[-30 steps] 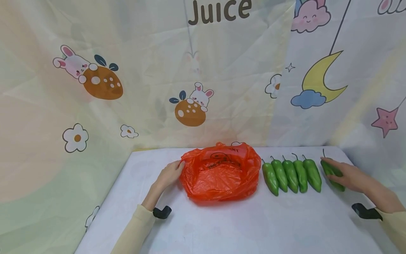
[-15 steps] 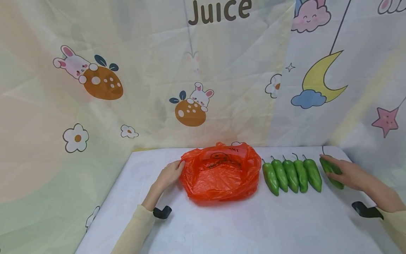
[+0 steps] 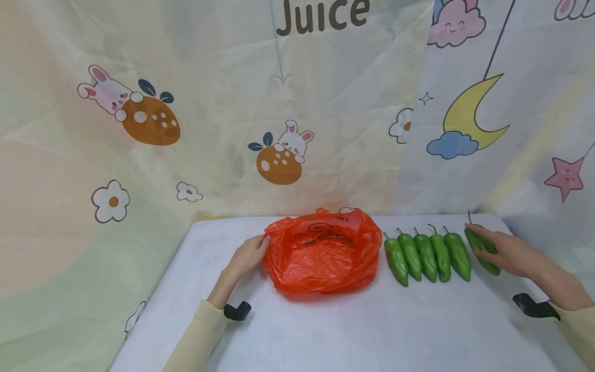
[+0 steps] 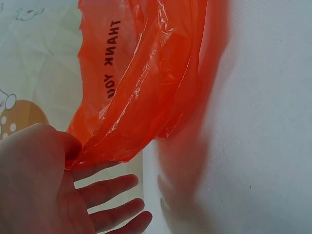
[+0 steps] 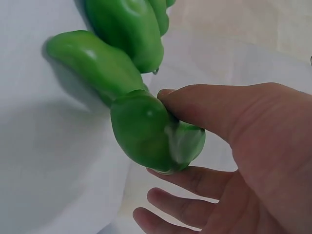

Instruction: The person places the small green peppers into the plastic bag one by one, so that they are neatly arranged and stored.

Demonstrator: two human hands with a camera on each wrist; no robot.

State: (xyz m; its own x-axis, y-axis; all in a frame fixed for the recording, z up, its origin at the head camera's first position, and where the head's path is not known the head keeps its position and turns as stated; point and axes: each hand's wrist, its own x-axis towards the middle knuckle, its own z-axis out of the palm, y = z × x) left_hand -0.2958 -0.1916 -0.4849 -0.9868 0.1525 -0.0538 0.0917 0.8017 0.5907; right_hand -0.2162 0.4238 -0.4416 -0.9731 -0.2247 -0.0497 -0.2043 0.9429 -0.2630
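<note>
A red plastic bag (image 3: 325, 263) sits mouth-open on the white table, with "THANK YOU" printed on it. My left hand (image 3: 245, 257) pinches the bag's left rim between thumb and index finger; in the left wrist view the other fingers extend below the bag (image 4: 146, 87). On the right side, my right hand (image 3: 511, 253) grips a green pepper (image 3: 481, 245) between thumb and fingers, its stem pointing away. The right wrist view shows this pepper (image 5: 144, 131) end-on, held just beside the row. Several more green peppers (image 3: 427, 256) lie side by side between the bag and that hand.
The white table (image 3: 325, 336) runs back to a printed cloth backdrop (image 3: 209, 103) with rabbits, flowers and a moon. Black straps with camera mounts (image 3: 238, 311) sit at both wrists.
My right hand has shifted slightly left and back with its pepper, closer to the row. The left hand and the bag have stayed in place.
</note>
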